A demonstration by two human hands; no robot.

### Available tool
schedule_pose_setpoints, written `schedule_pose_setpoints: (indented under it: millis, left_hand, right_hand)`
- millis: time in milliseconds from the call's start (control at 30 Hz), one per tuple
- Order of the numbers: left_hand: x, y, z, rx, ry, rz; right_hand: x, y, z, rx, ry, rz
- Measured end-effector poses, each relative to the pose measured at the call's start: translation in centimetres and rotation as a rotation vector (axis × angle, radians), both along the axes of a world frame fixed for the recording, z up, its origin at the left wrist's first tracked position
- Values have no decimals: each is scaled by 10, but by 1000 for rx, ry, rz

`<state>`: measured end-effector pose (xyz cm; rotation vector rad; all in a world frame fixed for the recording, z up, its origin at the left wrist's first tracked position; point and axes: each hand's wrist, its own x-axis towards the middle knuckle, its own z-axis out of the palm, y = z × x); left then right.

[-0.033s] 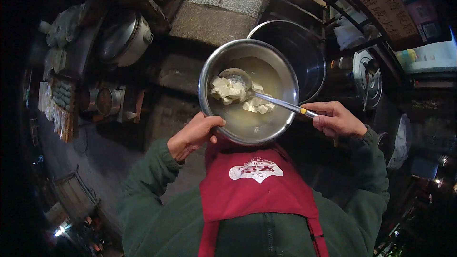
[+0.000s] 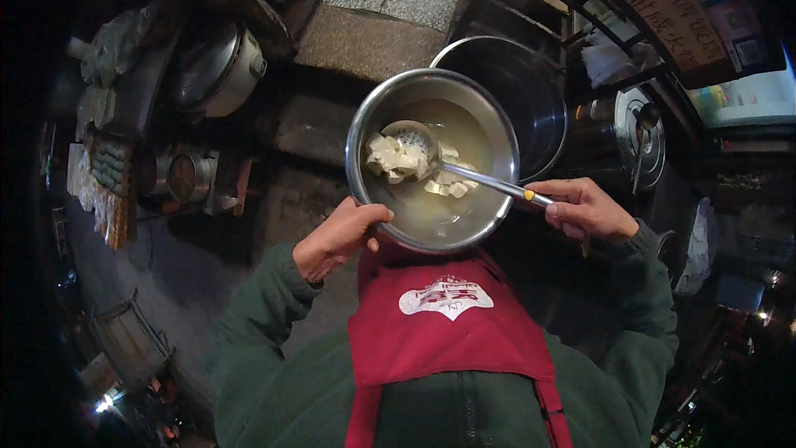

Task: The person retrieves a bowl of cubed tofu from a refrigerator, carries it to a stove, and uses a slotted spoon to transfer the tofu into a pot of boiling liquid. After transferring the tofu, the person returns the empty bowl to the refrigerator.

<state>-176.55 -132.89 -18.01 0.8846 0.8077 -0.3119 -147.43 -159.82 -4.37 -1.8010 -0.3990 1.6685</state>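
My left hand (image 2: 341,236) grips the near left rim of a round steel basin (image 2: 361,129), thumb over the edge. Cloudy, yellowish liquid (image 2: 468,129) stands in it. The fingers of my right hand (image 2: 587,209) close around the handle end of a skimmer (image 2: 489,182), which reaches in over the right rim. Its perforated bowl, inside the basin on the left, carries a heap of white tofu cubes (image 2: 396,158). More tofu cubes (image 2: 452,187) sit in the liquid beside the skimmer's neck. The underside of the basin is hidden.
A large dark pot (image 2: 541,108) stands just behind the basin to the right. Farther right is a lidded metal container (image 2: 655,145). A rice cooker (image 2: 222,75) and stacked egg trays (image 2: 109,170) stand at the left. Metal shelving (image 2: 613,33) holds a cardboard box (image 2: 670,12) at the upper right.
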Motion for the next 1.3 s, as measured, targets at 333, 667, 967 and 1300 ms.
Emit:
schedule_pose_setpoints:
  millis: [333, 667, 967, 1300]
  left_hand:
    - [-16, -21, -19, -59, -50, 177]
    - [-26, -34, -27, -31, -60, 305]
    - [-35, -40, -42, -41, -65, 315]
    - [-40, -46, -52, -20, -100, 384]
  right_hand:
    - [-23, -43, -5, 138, -51, -125]
    - [-37, -56, -17, 174, -45, -160]
    - [-37, -71, -24, 214, -93, -178]
    - [-35, -89, -30, 259, -100, -251]
